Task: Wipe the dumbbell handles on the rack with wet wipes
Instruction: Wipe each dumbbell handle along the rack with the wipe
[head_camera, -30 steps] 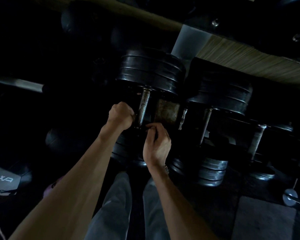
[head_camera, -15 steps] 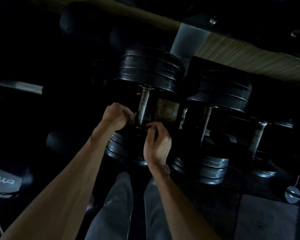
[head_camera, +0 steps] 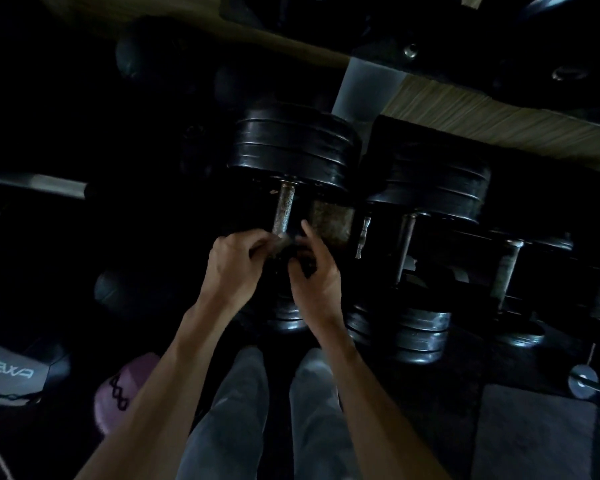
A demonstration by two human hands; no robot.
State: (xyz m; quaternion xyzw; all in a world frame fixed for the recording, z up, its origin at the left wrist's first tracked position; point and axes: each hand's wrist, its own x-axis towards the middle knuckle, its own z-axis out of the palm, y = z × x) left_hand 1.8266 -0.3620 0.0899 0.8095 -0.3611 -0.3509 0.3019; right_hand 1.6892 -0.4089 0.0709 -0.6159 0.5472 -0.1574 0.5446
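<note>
Left hand is being shifted rightward off the side of the rusty handle, closing toward the right hand. A dark scrap, possibly the wipe, is now being pinched between both; right forefinger is being raised. Lighting is poor.

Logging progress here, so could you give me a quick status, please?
Both hands, left and right, pinching a dark wipe at the rusty handle's near end. Nothing blocking.

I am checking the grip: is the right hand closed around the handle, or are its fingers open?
Mostly open. The right hand has a finger pointing straight up beside the rusty handle, not wrapped around it. It is too dark to tell whether the lower fingers pinch a wipe.
</note>
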